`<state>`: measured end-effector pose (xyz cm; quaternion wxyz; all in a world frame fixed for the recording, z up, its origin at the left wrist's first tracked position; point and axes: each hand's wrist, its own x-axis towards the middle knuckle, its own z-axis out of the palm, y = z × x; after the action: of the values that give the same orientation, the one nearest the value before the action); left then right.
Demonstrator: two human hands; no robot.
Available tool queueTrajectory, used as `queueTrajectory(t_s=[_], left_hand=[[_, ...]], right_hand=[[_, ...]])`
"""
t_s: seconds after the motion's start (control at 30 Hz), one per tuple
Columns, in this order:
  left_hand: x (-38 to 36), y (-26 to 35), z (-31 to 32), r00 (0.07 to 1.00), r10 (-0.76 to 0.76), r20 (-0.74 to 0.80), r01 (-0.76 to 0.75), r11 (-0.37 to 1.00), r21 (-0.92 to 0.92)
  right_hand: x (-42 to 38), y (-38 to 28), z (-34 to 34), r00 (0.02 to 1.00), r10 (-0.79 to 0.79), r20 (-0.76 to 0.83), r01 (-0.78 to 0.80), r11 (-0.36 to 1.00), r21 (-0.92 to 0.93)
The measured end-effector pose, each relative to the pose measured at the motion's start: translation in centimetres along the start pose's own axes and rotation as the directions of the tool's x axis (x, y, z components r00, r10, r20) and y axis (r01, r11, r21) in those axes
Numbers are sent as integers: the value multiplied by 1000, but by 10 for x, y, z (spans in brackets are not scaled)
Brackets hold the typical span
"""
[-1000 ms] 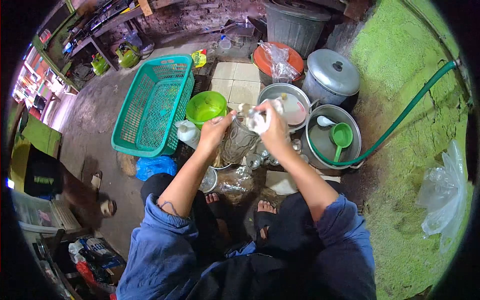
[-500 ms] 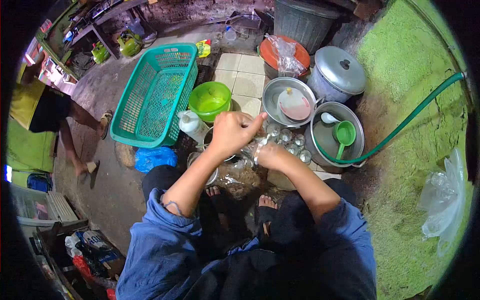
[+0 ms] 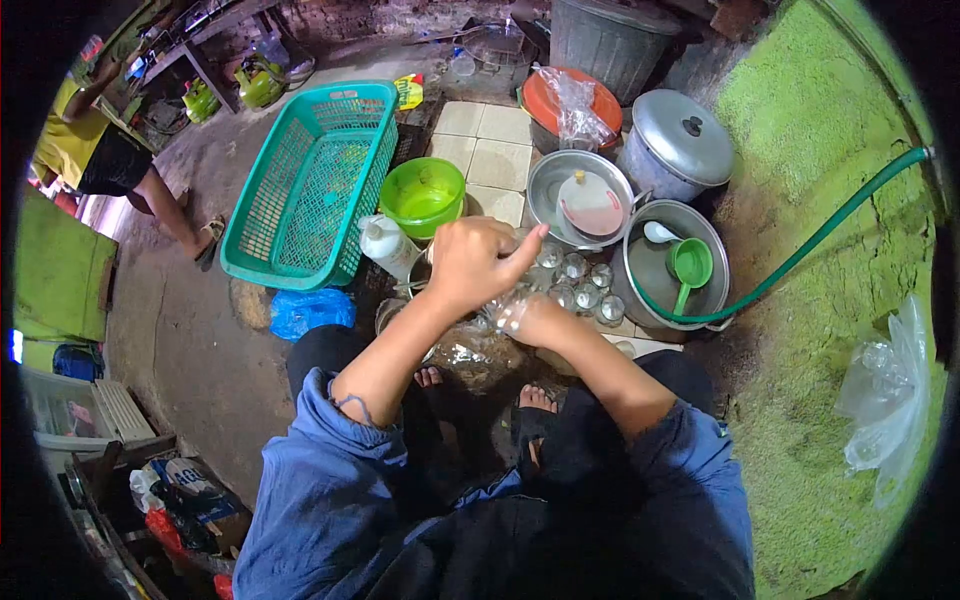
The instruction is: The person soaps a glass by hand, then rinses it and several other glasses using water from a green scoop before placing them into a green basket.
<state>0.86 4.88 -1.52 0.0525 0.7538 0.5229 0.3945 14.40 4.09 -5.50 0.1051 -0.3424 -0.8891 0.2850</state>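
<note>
My left hand (image 3: 474, 262) is closed, palm down, its thumb pointing right; whatever is inside it is hidden. Just below and to the right, my right hand (image 3: 535, 318) is wrapped round what looks like a clear glass (image 3: 508, 308), partly hidden by the hands. Several clear glasses (image 3: 586, 295) stand close together right of my hands. A metal pot (image 3: 418, 270) and other shiny vessels are half hidden behind my left forearm. A green bowl (image 3: 421, 195) and a white bottle (image 3: 386, 245) are at the upper left of my hands.
A teal basket (image 3: 240, 245) lies left, a blue bag (image 3: 312, 315) below it. Right are a metal basin (image 3: 545, 180), a pot (image 3: 722, 290) with a green dipper (image 3: 692, 262), a lidded pot (image 3: 680, 140) and a green hose (image 3: 830, 225). Another person (image 3: 105, 160) is at far left.
My right hand has turned and shifted slightly down, and my left hand has moved slightly right. The other person at far left has straightened up, the lowered hand now raised.
</note>
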Motion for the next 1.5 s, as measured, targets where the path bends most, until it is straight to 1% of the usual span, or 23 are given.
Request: queueTrajectory(t_s=[0.03, 0.07, 0.13, 0.2, 0.23, 0.27, 0.3, 0.33, 0.4, 0.47, 0.53, 0.57, 0.6, 0.67, 0.7, 0.87, 0.97, 1.0, 1.1, 1.13, 1.2, 1.3, 1.5], left_hand=[[-2, 2, -2, 996, 86, -30, -87, 995, -46], [-1, 5, -2, 996, 88, -32, -89, 995, -51], [-1, 8, -6, 984, 131, -122, -141, 987, -79], [-4, 2, -4, 976, 147, -160, -162, 983, -88], [-2, -7, 3, 979, -8, -204, -34, 979, -202], [0, -14, 7, 959, -163, -234, 83, 945, -316], [2, -12, 2, 926, -336, -173, 242, 879, -412], [4, -18, 2, 924, -337, -180, 240, 879, -412], [6, -42, 10, 736, -675, 53, 520, 513, -683], [-1, -70, 24, 652, -726, 219, 657, 397, -641], [1, -64, 24, 418, -729, 542, 692, -131, -710], [-1, -48, 18, 394, -683, 615, 653, -262, -710], [-4, -49, 22, 394, -681, 617, 654, -264, -709], [-9, -57, 32, 446, -538, 715, 644, -361, -674], [-11, -56, 33, 410, -540, 735, 638, -406, -654], [-15, -48, 32, 425, -587, 689, 651, -331, -683], [-19, -51, 49, 491, -652, 578, 715, -78, -695], [-20, -49, 49, 492, -649, 580, 713, -81, -696], [-20, -55, 51, 438, -580, 687, 668, -301, -680], [-21, -54, 44, 410, -617, 672, 663, -305, -684], [-24, -63, 48, 410, -633, 657, 729, -206, -653], [-20, -41, 46, 467, -681, 564, 709, -94, -699], [-33, -77, 66, 418, -547, 725, 706, -307, -638]], right_hand=[[2, -2, -8, 998, 35, 61, -38, 998, 57], [3, 1, -3, 988, 114, 104, -145, 917, 372], [6, 7, 6, 945, 269, 188, -288, 407, 867], [10, 14, 3, 954, 226, 199, -197, -34, 980], [12, 12, -3, 929, 315, 194, -259, 179, 949], [8, 14, -8, 930, 314, 192, -258, 183, 949], [2, 19, -15, 991, 127, -49, -46, 650, 759], [-4, 24, -22, 972, -159, -174, 213, 911, 354], [-16, 27, -42, 977, -77, -201, 153, 906, 395], [-27, 20, -61, 961, 110, -254, 29, 873, 487], [-30, -2, -74, 745, 136, -652, -56, 988, 143], [-23, -2, -75, 654, -33, -756, -46, 995, -83], [-21, -6, -73, 654, -32, -755, -49, 995, -84], [-13, -17, -68, 845, -242, -477, -32, 868, -496], [-11, -18, -55, 829, -314, -462, 44, 861, -506], [5, -1, -19, 855, -437, -280, 144, 718, -681], [13, 7, -37, 703, -480, -525, 24, 754, -656], [18, 14, -30, 656, -485, -579, -16, 757, -653], [4, 15, 8, 816, -330, -474, 74, 874, -480], [-9, -2, 4, 750, -481, -454, 151, 793, -591], [-6, -4, -8, 976, -163, -142, 99, 922, -374], [5, 5, -33, 749, -347, -565, -105, 780, -617], [-9, 6, 34, 886, -297, -357, 73, 848, -525]])
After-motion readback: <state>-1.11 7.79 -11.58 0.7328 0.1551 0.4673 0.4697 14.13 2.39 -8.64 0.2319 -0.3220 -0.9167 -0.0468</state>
